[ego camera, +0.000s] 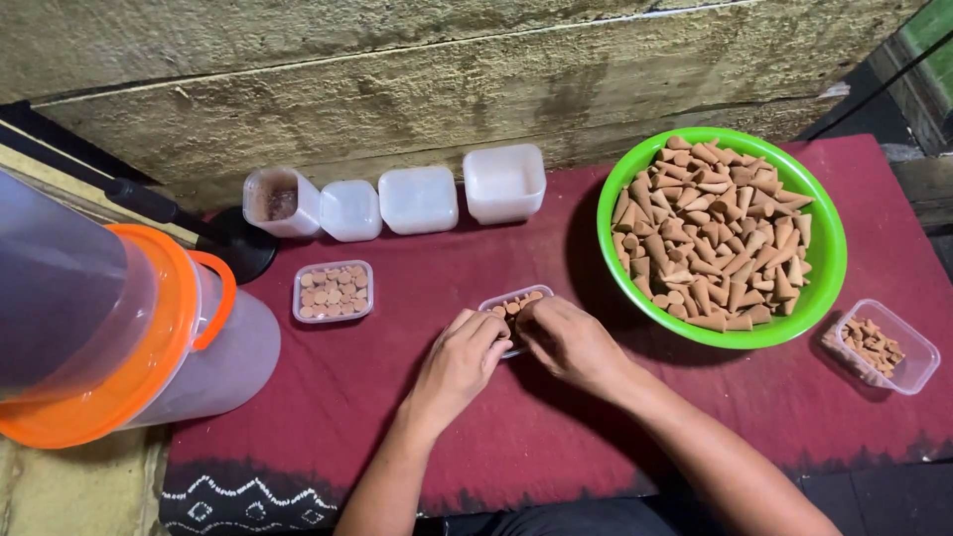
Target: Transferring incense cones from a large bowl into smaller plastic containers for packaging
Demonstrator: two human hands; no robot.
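Right now I have both hands, left hand (465, 349) and right hand (566, 337), closed over the small clear tray (512, 303), packing brown cones upright; next needs another cone from the green bowl (824, 248).

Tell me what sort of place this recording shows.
Probably a small home or cottage workshop for packing incense cones by hand. A green bowl heaped with brown cones sits on a maroon cloth against a rough wall, and both hands work at a small clear box.
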